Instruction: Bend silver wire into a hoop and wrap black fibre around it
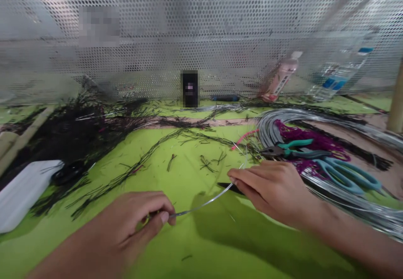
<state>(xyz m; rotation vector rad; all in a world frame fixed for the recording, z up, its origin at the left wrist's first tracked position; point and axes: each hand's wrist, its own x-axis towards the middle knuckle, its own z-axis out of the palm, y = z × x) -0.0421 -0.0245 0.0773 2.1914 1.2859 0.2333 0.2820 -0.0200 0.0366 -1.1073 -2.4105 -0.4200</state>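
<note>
My left hand [132, 222] pinches one end of a thin silver wire [204, 203] between thumb and forefinger, low over the green table cover [189, 178]. My right hand [267, 186] grips the same wire further along, about a hand's width to the right. The wire curves upward between the hands and its free end rises past my right fingers. A dark flat piece lies under my right hand, mostly hidden.
Green-handled pliers [289, 148] and teal scissors [349, 176] lie on a coil of silver wire [277, 127] at the right, with purple strands. Black bristly strands [94, 127] spread across the left. A white object [22, 193] sits at far left. Bottles [280, 79] stand by the perforated metal wall.
</note>
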